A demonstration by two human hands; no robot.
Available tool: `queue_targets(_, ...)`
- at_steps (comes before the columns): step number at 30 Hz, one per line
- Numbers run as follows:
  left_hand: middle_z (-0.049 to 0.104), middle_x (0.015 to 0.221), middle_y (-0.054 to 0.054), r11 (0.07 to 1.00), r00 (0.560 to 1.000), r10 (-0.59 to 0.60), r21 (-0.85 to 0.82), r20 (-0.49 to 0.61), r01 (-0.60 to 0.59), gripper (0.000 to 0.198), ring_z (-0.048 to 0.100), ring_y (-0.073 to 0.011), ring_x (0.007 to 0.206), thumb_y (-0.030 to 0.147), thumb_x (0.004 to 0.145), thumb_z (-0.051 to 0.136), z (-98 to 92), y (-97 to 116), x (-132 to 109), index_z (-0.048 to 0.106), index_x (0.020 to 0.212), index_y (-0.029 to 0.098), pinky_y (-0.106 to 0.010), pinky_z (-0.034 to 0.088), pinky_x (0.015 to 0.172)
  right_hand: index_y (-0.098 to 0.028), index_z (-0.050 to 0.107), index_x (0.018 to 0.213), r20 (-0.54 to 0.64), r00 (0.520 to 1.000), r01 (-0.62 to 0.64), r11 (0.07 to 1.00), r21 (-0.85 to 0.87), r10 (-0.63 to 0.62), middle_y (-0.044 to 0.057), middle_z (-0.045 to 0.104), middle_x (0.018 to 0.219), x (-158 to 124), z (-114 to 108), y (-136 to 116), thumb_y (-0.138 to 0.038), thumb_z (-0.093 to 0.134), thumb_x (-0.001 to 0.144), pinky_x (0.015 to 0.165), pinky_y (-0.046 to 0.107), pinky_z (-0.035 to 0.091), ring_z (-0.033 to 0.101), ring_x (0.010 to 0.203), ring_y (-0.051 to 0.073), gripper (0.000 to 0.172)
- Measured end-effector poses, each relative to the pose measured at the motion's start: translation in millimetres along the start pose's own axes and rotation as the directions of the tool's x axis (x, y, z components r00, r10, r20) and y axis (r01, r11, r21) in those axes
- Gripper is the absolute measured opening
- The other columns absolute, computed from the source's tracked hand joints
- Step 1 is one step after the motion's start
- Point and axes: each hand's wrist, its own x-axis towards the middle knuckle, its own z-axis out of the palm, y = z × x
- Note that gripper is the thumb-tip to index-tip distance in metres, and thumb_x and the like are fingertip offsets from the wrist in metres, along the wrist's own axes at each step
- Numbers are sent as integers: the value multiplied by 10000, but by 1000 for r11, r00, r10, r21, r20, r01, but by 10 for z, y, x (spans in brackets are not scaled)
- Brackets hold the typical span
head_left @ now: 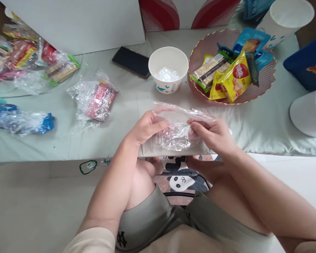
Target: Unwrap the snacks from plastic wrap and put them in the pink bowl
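My left hand [147,126] and my right hand [213,135] both pinch a crumpled clear plastic bag [177,131] over the near edge of a low table covered in pale cloth [121,105]. Something reddish shows faintly inside the bag. Just beyond my hands stands a white paper bowl [168,68] with crumpled clear plastic in it. To its right, a pink gold-rimmed plate [200,52] holds several wrapped snacks, among them a yellow packet [235,79].
A black phone [131,61] lies left of the bowl. Clear bags with snacks lie at the left: a red one [97,100], a blue one [23,121], and a pile [28,58]. White cups [287,17] stand right; a white box [76,21] behind.
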Motion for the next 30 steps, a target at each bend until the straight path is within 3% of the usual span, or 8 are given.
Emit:
queue_targets(5,647,593,39,999,997,25,-26,-75,-27,210,598,-105,467,357,771,785,23,21,4,760,932,223,-213,485,452,-257,714,956,-135,991,20,975,222,10,-47,607,633,28,6,64,-388,730,828,475,261,421,510,491,113,184)
queue_targets(10,633,623,-13,993,990,86,-74,-109,-94,206,542,-115,488,403,717,693,21,95,17,707,696,199,-252,454,447,-267,721,759,-79,997,19,941,339,8,-10,628,681,24,-56,64,-428,725,735,505,286,429,520,539,134,162)
queue_targets(14,639,683,-36,991,980,123,-26,-159,-129,348,565,-140,554,524,820,625,-21,96,41,715,783,190,-274,456,493,-269,800,773,-23,993,118,979,167,-116,53,758,923,17,-138,111,-426,586,864,724,367,550,686,866,232,280)
queue_targets(20,722,991,-1,958,929,260,195,-264,-212,333,608,-92,673,167,629,764,-42,39,17,707,955,208,-224,502,618,-233,757,726,-27,977,204,971,-128,-209,90,749,1187,-8,-83,66,-457,659,905,1043,462,514,684,1141,272,304)
queue_targets(23,731,1012,-17,937,947,285,253,-149,-242,347,652,-113,700,153,672,696,-26,20,-23,702,1014,210,-234,518,610,-233,724,1007,-58,986,155,987,29,-153,85,754,1147,-22,-26,-6,-451,747,824,961,408,547,698,1068,239,286)
queue_targets(25,734,1071,-34,906,944,325,306,-58,-293,344,688,-133,746,161,720,667,-4,8,-34,692,1059,218,-249,538,618,-212,686,1125,99,995,18,996,86,-27,63,756,1000,-29,1,-51,-472,759,783,772,346,557,693,879,207,435)
queue_targets(28,720,1159,-50,736,824,557,522,-102,-432,380,722,-184,954,137,761,620,63,-3,-27,670,1125,237,-308,595,766,-170,715,922,291,945,-117,984,-132,151,12,657,732,-38,27,-121,-441,690,792,577,288,426,559,640,147,301)
queue_targets(30,719,1120,-48,510,612,775,730,-160,-456,341,701,-204,1065,108,778,601,140,0,-31,670,1086,239,-363,581,924,-170,684,769,264,948,-116,965,-236,178,-6,582,652,-42,41,-163,-392,614,808,559,282,367,493,601,125,236)
